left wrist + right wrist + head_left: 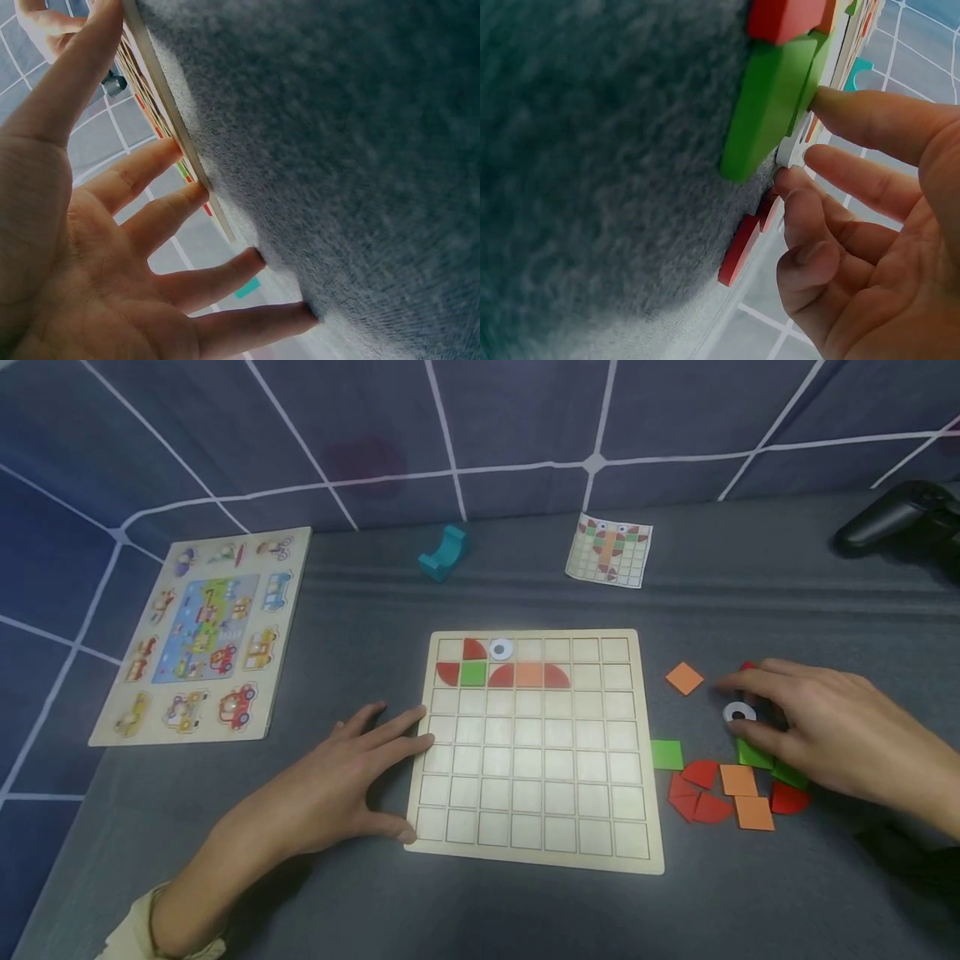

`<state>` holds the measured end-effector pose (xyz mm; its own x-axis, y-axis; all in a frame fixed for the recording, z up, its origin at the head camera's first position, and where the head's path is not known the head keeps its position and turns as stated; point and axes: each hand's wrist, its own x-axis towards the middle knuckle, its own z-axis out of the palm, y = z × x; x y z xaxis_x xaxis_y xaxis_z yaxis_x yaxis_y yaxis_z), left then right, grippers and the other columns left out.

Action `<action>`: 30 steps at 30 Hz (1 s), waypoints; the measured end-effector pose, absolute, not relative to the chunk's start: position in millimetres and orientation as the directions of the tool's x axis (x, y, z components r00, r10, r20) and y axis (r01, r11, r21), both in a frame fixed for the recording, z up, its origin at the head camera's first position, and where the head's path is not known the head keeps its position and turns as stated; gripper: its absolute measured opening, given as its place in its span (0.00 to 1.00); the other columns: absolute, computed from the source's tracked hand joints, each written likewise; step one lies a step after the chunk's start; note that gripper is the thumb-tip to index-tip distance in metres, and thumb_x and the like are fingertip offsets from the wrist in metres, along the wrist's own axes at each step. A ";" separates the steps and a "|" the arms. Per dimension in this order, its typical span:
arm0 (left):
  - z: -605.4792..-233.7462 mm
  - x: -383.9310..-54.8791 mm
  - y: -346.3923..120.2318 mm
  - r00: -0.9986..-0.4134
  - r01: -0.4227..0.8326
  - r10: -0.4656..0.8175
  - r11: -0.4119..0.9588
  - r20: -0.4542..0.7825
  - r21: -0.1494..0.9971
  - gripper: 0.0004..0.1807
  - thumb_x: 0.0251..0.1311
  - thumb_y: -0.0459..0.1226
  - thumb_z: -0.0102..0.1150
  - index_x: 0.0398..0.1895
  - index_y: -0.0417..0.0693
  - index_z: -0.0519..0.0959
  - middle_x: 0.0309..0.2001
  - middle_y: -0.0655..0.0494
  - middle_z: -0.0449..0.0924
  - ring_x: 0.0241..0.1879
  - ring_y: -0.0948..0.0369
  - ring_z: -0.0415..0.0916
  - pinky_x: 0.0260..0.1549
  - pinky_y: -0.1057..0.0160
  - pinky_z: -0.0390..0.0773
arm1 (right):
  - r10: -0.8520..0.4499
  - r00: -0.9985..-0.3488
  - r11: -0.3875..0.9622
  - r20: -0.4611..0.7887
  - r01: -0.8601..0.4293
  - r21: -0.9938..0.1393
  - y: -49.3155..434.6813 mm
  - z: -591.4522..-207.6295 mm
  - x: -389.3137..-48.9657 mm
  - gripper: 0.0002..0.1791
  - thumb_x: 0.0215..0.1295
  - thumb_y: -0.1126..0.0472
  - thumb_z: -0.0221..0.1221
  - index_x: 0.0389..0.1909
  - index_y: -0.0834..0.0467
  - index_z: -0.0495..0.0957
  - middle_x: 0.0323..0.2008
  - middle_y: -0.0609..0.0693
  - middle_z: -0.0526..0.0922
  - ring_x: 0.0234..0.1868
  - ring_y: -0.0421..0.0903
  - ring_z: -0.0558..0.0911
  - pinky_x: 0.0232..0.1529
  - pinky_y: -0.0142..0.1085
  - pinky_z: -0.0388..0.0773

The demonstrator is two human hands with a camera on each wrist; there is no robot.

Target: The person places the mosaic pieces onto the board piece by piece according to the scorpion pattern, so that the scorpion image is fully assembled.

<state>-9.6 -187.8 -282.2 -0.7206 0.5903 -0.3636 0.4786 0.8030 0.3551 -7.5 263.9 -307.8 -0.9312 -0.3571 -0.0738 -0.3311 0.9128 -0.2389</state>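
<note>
A square wooden grid board (pixel 531 752) lies on the table, with red quarter-circle tiles, a green square, an orange square and a white eye disc (pixel 501 649) set in its top two rows. My left hand (pixel 352 777) is spread at the board's left edge; thumb and two fingertips touch it. At the right, my right hand (pixel 832 727) pinches another white eye disc (pixel 739 712) by its edge, low over the loose tiles. Close by in the right wrist view are a green tile (pixel 769 112) and a red tile (pixel 740 251).
Between board and right hand lie loose orange squares (pixel 754 813), red quarter-circles (pixel 701 773) and green squares (pixel 667 754). A pattern card (pixel 609 550), a teal curved piece (pixel 444 553) and a black game controller (pixel 896 518) lie at the back. A vehicle peg puzzle (pixel 206 639) is at the left.
</note>
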 end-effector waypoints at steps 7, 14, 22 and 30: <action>-281.2 -8.6 -187.5 -0.723 0.473 0.584 0.808 -0.369 0.351 0.52 0.38 0.61 0.75 0.71 0.56 0.70 0.77 0.57 0.53 0.72 0.36 0.48 0.57 0.25 0.56 | -0.368 -0.929 0.905 -0.051 -0.345 -0.248 259.0 -307.7 -8.4 0.20 0.51 0.60 0.73 0.47 0.59 0.84 0.35 0.49 0.80 0.27 0.43 0.74 0.28 0.48 0.74; -279.6 -9.6 -188.2 -0.726 0.473 0.581 0.810 -0.368 0.347 0.52 0.37 0.61 0.76 0.70 0.56 0.70 0.76 0.57 0.54 0.72 0.35 0.48 0.58 0.25 0.56 | -0.439 -0.896 0.846 0.071 -0.439 -0.303 238.7 -297.1 -18.9 0.17 0.51 0.64 0.73 0.44 0.54 0.85 0.32 0.42 0.78 0.23 0.37 0.67 0.22 0.35 0.64; -280.8 -10.1 -188.2 -0.722 0.479 0.589 0.804 -0.363 0.352 0.52 0.37 0.60 0.77 0.70 0.55 0.70 0.76 0.56 0.54 0.72 0.36 0.49 0.57 0.25 0.57 | -0.526 -0.845 0.759 0.096 -0.517 -0.395 195.8 -280.6 -52.3 0.20 0.55 0.66 0.70 0.51 0.59 0.82 0.36 0.47 0.81 0.26 0.40 0.72 0.25 0.38 0.68; -281.9 -11.0 -187.0 -0.716 0.494 0.599 0.798 -0.358 0.346 0.52 0.38 0.60 0.77 0.70 0.54 0.70 0.76 0.56 0.54 0.72 0.36 0.49 0.56 0.25 0.57 | -0.592 -0.804 0.699 0.055 -0.546 -0.461 154.2 -276.6 -88.9 0.17 0.60 0.67 0.64 0.51 0.61 0.81 0.42 0.52 0.83 0.37 0.47 0.79 0.42 0.48 0.76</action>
